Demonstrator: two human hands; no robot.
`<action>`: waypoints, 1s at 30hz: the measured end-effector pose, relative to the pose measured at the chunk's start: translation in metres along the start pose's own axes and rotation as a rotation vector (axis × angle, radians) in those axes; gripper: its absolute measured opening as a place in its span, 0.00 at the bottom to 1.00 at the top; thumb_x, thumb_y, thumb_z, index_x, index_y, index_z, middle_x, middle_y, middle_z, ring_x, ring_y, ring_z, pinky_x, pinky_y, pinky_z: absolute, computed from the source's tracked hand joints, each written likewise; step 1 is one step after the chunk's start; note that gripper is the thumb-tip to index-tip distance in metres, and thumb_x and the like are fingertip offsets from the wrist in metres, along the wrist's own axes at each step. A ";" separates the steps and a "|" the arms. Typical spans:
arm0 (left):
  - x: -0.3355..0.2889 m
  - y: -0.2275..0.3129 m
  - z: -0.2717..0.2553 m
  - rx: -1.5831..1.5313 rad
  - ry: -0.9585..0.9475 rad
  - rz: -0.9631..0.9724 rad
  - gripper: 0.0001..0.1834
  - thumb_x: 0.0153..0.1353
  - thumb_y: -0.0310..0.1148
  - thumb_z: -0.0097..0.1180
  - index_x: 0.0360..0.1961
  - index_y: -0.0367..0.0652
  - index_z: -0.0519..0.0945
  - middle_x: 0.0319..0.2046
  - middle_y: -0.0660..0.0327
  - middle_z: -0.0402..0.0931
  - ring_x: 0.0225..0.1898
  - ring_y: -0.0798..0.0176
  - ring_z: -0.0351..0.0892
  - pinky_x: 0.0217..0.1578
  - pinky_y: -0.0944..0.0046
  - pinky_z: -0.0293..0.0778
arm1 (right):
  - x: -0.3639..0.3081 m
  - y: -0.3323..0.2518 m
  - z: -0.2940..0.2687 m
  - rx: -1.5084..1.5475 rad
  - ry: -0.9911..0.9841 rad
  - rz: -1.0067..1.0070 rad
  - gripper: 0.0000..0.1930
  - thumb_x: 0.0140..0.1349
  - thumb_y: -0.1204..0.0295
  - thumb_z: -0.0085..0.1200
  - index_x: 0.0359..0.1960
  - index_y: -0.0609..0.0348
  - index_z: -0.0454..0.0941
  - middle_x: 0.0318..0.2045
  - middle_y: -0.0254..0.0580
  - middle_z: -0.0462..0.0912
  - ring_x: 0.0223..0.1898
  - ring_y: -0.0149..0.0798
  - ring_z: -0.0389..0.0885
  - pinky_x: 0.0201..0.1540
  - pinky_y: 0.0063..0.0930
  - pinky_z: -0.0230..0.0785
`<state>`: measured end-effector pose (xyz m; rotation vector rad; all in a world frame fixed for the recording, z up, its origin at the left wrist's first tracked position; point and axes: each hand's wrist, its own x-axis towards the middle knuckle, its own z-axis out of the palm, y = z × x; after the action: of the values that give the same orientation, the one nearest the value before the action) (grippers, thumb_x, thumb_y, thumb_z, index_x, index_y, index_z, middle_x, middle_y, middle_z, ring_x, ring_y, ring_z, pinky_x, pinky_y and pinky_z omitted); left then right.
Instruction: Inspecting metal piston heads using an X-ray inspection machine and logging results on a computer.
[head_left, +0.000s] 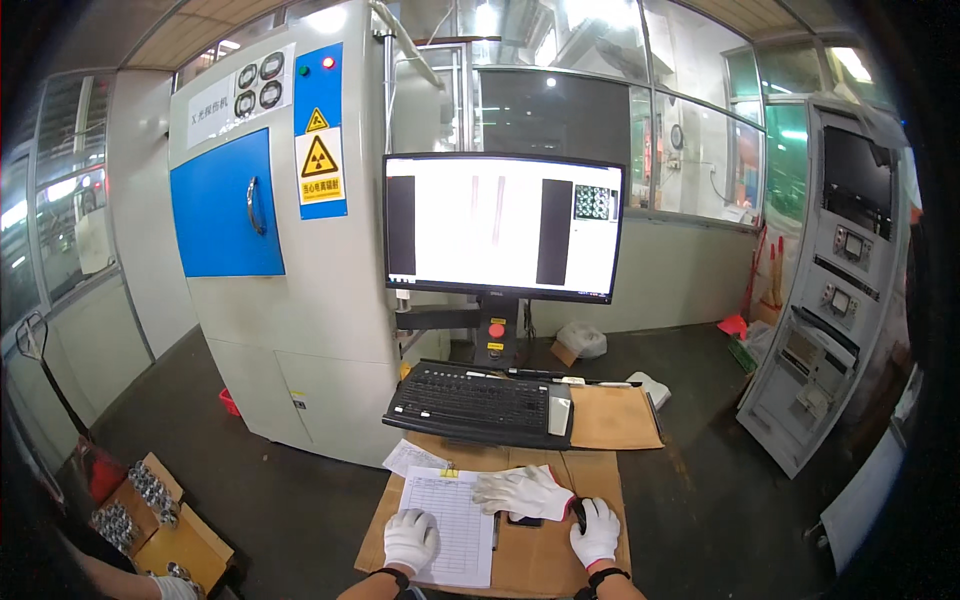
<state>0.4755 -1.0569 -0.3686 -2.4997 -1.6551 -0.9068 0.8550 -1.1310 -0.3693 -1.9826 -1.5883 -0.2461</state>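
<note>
My left hand (411, 541), in a white glove, rests on a printed table form (461, 535) with its fingers curled in and nothing showing in them. A yellow-tabbed clip (449, 473) sits at the form's top edge. My right hand (597, 532), also gloved in white, is closed over a black computer mouse (580, 515); part of the mouse shows at its left side. Between my hands lies a spare pair of white gloves (525, 493), over a dark flat object (524, 520) that is mostly covered. Cardboard (545, 565) covers the desk under all this.
Beyond stand a black keyboard (470, 400) and a lit monitor (505, 225) with a red button (496, 330) below. A large cabinet (330, 330) has a blue door (228, 205). Lower left, another person's gloved hand (175, 587) is near boxed metal parts (150, 490). An instrument rack (825, 290) stands right.
</note>
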 end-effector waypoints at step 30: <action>-0.001 -0.001 0.005 0.018 0.137 0.045 0.09 0.58 0.40 0.58 0.38 0.52 0.81 0.45 0.59 0.80 0.49 0.48 0.78 0.51 0.45 0.72 | 0.000 0.001 0.004 -0.012 -0.016 0.006 0.31 0.52 0.63 0.63 0.61 0.51 0.75 0.61 0.50 0.76 0.54 0.60 0.77 0.57 0.54 0.70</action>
<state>0.4766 -1.0556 -0.3733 -2.3934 -1.5527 -1.0281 0.8548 -1.1288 -0.3733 -2.0030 -1.5944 -0.2389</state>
